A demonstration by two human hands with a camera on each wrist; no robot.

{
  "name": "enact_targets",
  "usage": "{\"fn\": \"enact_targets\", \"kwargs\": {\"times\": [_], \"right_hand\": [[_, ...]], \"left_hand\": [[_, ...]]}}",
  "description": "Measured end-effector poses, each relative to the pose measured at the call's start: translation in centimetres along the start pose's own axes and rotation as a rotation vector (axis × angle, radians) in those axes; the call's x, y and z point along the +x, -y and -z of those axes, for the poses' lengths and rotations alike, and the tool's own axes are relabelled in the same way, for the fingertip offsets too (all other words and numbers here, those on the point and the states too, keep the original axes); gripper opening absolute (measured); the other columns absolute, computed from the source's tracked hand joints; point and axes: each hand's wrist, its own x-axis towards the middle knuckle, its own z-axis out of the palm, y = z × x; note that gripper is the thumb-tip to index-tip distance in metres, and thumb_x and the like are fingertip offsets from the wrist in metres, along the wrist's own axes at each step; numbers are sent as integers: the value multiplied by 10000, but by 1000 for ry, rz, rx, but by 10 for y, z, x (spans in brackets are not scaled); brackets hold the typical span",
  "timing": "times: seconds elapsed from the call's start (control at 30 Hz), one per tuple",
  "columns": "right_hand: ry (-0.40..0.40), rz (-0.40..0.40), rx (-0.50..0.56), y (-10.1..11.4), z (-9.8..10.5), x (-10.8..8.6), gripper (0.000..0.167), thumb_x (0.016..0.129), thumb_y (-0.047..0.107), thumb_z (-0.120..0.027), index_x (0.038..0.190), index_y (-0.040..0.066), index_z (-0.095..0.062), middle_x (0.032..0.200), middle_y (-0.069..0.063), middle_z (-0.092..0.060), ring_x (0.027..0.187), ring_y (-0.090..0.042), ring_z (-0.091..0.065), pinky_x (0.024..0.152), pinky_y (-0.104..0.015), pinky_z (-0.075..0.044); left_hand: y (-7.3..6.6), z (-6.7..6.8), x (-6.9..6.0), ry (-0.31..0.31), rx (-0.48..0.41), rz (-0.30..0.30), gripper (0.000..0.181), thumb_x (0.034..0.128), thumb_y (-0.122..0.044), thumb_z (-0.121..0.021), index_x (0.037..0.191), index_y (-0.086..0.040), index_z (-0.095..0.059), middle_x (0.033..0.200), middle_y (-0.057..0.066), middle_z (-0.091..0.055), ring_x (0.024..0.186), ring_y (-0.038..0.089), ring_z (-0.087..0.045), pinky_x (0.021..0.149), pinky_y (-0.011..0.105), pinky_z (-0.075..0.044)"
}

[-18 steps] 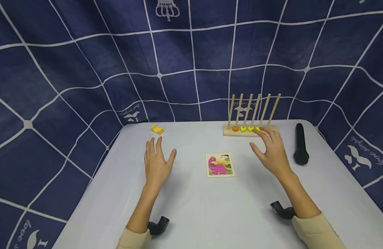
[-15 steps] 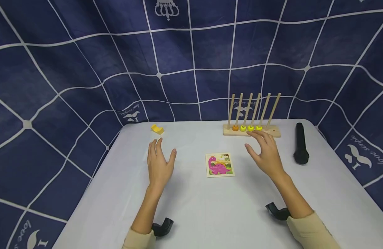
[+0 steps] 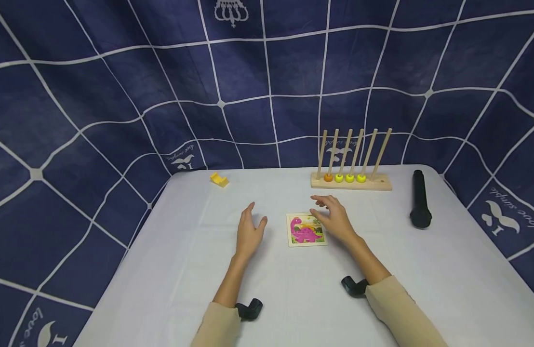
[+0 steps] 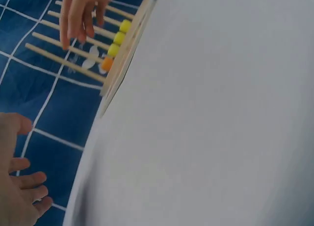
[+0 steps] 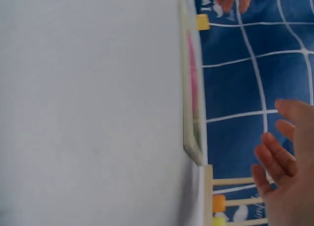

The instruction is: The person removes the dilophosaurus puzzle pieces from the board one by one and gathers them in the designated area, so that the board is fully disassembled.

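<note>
A square picture puzzle [image 3: 306, 230] with a pink dinosaur lies flat at the middle of the table. To its left hovers my left hand [image 3: 248, 235], holding nothing, thumb apart from the fingers. My right hand [image 3: 335, 220] is over the puzzle's upper right side, its fingers loosely bent and holding nothing. In the right wrist view the puzzle [image 5: 192, 88] appears edge-on, apart from the right hand [image 5: 287, 162]. The left wrist view has the left hand [image 4: 22, 179] at its left edge, fingers spread.
A wooden peg rack [image 3: 351, 181] with one orange and several yellow beads stands at the back right. A black microphone-shaped object [image 3: 419, 200] lies at the far right. At the back left is a small yellow block [image 3: 219, 180]. Blue curtain [image 3: 271, 86] borders the table.
Both hands have moved inward towards the puzzle, the left hand to the right and the right hand to the left. The puzzle, rack and block stay in place.
</note>
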Motion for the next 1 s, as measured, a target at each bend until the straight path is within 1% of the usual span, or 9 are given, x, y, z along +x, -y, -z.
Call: {"fn": "enact_targets", "kwargs": {"times": [0.1, 0.23, 0.3, 0.37, 0.47, 0.53, 0.67, 0.83, 1.0], "right_hand": [[53, -30, 17, -5, -12, 4, 374, 840, 196, -686, 1189, 81, -616, 900, -91, -580, 836, -198, -516, 736, -377, -455], [105, -50, 22, -10, -22, 9, 354, 839, 195, -690, 1160, 57, -637, 790, -21, -520, 721, -163, -482, 636, -309, -441], [133, -40, 14, -12, -26, 11, 347, 840, 204, -689, 1145, 44, -645, 745, -1, -493, 672, -146, -458, 591, -281, -418], [165, -34, 15, -13, -29, 13, 338, 838, 207, -692, 1129, 40, -655, 705, 12, -472, 630, -135, -436, 552, -271, -391], [221, -42, 7, -14, -32, 15, 324, 835, 225, -696, 1118, 71, -668, 633, 31, -448, 560, -112, -408, 503, -256, -363], [254, -58, 4, -15, -35, 16, 322, 824, 240, -708, 1110, 96, -675, 583, 39, -431, 513, -100, -389, 476, -258, -347], [305, -86, -13, -18, -39, 16, 333, 805, 296, -721, 1090, 128, -685, 520, 50, -392, 449, -71, -340, 426, -249, -302], [331, -89, -22, -21, -43, 15, 288, 809, 290, -717, 1044, 124, -701, 518, 58, -380, 462, -71, -325, 425, -235, -285], [330, -72, -28, -24, -43, 13, 266, 814, 280, -713, 1021, 112, -713, 510, 69, -375, 468, -66, -324, 433, -237, -287]], "left_hand": [[3, -17, 0, 99, 25, -40, 608, 901, -309, -568, 1407, -63, -338, 1396, 143, -389, 1287, 305, -361, 1040, 442, -314], [3, -36, 0, 232, 42, -127, 649, 903, -358, -562, 1421, -57, -312, 1420, 153, -364, 1310, 309, -327, 1051, 454, -289], [3, -43, 0, 274, 61, -151, 670, 904, -392, -550, 1430, -62, -299, 1434, 170, -341, 1319, 322, -307, 1054, 469, -278], [3, -49, -1, 300, 87, -161, 684, 902, -416, -539, 1435, -67, -291, 1445, 181, -321, 1329, 330, -284, 1060, 481, -260], [3, -54, -2, 310, 143, -165, 696, 900, -437, -531, 1435, -60, -294, 1450, 171, -321, 1343, 316, -259, 1075, 475, -228], [3, -55, -2, 309, 182, -173, 694, 902, -432, -529, 1432, -48, -296, 1450, 148, -331, 1354, 287, -243, 1090, 449, -201], [5, -56, -3, 295, 272, -217, 681, 913, -429, -511, 1425, -28, -307, 1448, 110, -350, 1366, 244, -225, 1103, 396, -174], [9, -58, -4, 300, 383, -271, 683, 926, -461, -466, 1431, -31, -302, 1462, 91, -331, 1374, 231, -202, 1107, 378, -164], [8, -57, -5, 299, 423, -314, 640, 933, -465, -444, 1402, -37, -370, 1458, 99, -336, 1364, 256, -228, 1101, 389, -177]]}}
